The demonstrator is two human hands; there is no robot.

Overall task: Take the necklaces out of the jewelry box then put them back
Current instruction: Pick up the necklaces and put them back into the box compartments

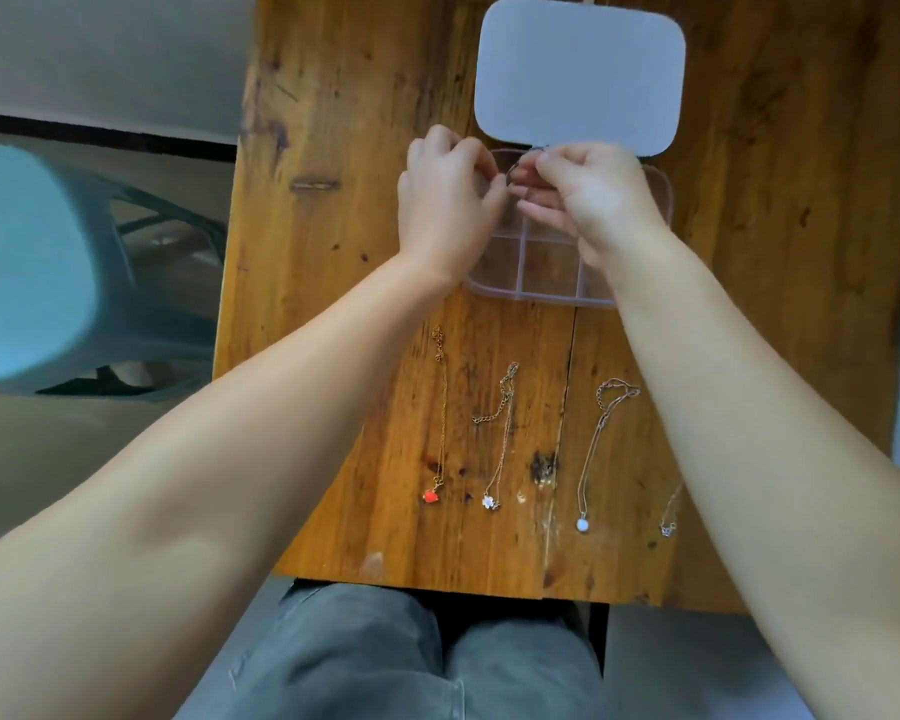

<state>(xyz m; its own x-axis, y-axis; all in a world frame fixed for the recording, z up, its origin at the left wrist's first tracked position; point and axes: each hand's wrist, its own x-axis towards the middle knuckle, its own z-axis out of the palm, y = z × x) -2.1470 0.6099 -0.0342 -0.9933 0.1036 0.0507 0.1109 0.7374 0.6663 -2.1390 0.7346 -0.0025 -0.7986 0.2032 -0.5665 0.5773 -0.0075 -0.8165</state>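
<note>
Four necklaces: laid out in a row on the brown wooden worktop (333,304), nearer to the person than the clear plastic jewelry box (546,272), chains running lengthwise toward it.
Lap: grey trousers (427,657) show below the worktop's near edge.
Gold chain with red pendant (440,423): leftmost of the row, its red stone at the end farthest from the jewelry box.
Thin chain with pale clover-like pendant (500,449): just right of the red one, apart from it.
Silver chain with round pale-blue pendant (591,459): further right, below the jewelry box's right half.
Fine chain with small silver pendant (668,517): rightmost, partly hidden under the right forearm.
Jewelry box: open, with divided compartments; those in view on its near side look empty.
Left hand (448,205): over the jewelry box's left far corner, fingers curled and pinched together.
Right hand (593,200): over the jewelry box's middle, fingertips meeting the left hand's.
Grip: both pinch something thin and dark between them; it is too small to identify.
Translucent white rounded lid (580,75): flat on the worktop beyond the jewelry box, touching its far edge.
Pale blue plastic stool (27,272): on the floor, well left of the jewelry box.
</note>
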